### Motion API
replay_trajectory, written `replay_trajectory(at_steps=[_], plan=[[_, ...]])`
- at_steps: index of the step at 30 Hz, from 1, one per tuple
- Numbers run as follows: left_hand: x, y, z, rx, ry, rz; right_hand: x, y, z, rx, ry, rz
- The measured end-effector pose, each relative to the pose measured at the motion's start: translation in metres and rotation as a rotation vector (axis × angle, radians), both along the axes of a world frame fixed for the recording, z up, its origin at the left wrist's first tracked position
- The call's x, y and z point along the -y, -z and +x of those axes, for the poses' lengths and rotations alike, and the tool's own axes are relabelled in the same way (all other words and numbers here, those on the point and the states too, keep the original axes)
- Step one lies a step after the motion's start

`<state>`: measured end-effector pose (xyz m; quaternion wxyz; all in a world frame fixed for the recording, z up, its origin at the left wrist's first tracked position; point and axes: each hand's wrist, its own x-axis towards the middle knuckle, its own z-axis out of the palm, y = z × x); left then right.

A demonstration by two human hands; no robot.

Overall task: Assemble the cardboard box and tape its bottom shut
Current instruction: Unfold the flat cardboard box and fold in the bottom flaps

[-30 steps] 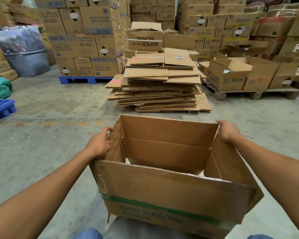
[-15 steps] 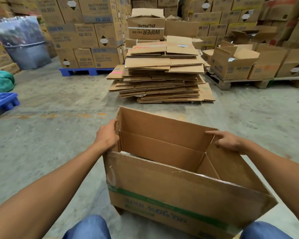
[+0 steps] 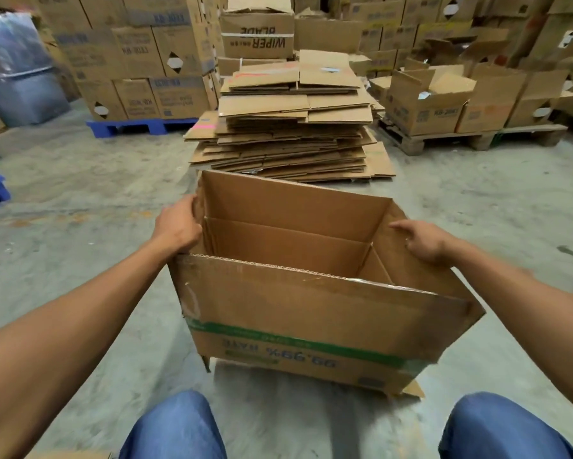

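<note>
A brown cardboard box point(image 3: 311, 309) with a green stripe and upside-down print stands on the concrete floor between my knees, its upper flaps standing up. My left hand point(image 3: 179, 223) grips the left side flap at its top edge. My right hand point(image 3: 424, 240) rests flat on the right side flap, fingers spread and pointing inward, with the flap leaning outward. The inside of the box shows bare cardboard walls; its underside is hidden. No tape is in view.
A tall pile of flattened cartons point(image 3: 291, 127) lies just beyond the box. Stacked boxes on a blue pallet point(image 3: 139, 125) stand at the back left, open boxes on a wooden pallet point(image 3: 444, 140) at the back right. A grey bin point(image 3: 20, 94) is far left.
The view has tilted down and both knees now show. The box has come closer and lower. My right hand slid from the far corner onto the right flap; my left hand kept its grip.
</note>
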<state>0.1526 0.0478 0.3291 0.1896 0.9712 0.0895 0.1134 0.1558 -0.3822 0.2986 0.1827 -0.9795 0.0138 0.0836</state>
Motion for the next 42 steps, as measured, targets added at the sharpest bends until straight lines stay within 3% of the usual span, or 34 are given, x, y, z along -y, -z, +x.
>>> replay_trajectory(at_steps=[5, 9, 13, 19, 24, 29, 36, 42], plan=[[-0.048, 0.001, -0.001, -0.057, 0.013, 0.049, -0.047, 0.029, 0.020, -0.034, 0.081, -0.052], [-0.068, 0.041, -0.020, -0.155, 0.064, 0.033, -0.062, 0.064, 0.016, -0.035, 0.216, -0.045], [-0.050, 0.089, -0.034, -0.125, 0.099, -0.068, -0.046, 0.100, 0.008, -0.040, 0.294, -0.078], [-0.018, 0.165, -0.045, -0.168, -0.037, -0.232, -0.030, 0.121, 0.002, -0.037, 0.191, -0.169], [-0.020, 0.167, -0.034, -0.190, -0.006, -0.185, -0.032, 0.124, 0.012, -0.069, 0.190, -0.178], [-0.019, 0.173, -0.041, -0.212, 0.066, -0.046, -0.035, 0.125, 0.010, 0.117, -0.005, -0.491], [-0.015, 0.168, -0.049, -0.288, 0.109, 0.024, -0.059, 0.105, 0.051, -0.063, 0.082, -0.384], [-0.024, 0.155, -0.066, -0.390, 0.326, -0.179, -0.054, 0.107, 0.090, -0.231, 0.161, -0.404]])
